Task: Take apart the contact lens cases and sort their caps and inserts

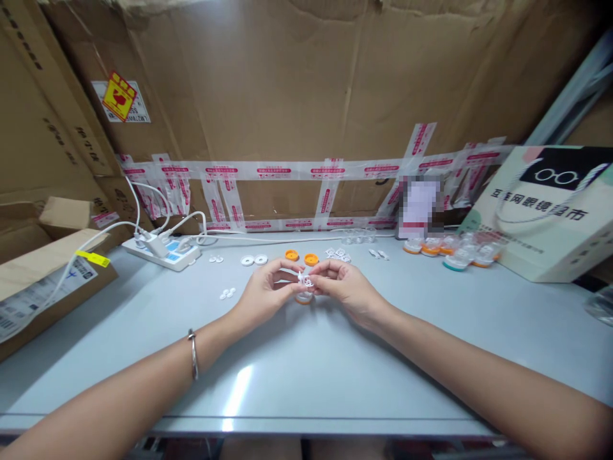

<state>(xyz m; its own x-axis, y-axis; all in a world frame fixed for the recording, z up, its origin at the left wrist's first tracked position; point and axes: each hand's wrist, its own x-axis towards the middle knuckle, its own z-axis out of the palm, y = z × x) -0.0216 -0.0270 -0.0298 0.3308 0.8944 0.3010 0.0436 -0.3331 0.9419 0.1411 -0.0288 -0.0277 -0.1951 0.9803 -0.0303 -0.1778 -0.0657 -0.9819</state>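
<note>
Pinching a small white part (308, 281), the left hand (265, 291) and right hand (352, 289) meet over an orange-rimmed clear piece (303, 299), well back from the table's (335, 377) front edge; a light, steady grip would suit such fine work.

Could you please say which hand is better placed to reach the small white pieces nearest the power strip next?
Probably the left hand: it is closer to those white pieces, while the right hand sits farther. Both hold a white part.
</note>
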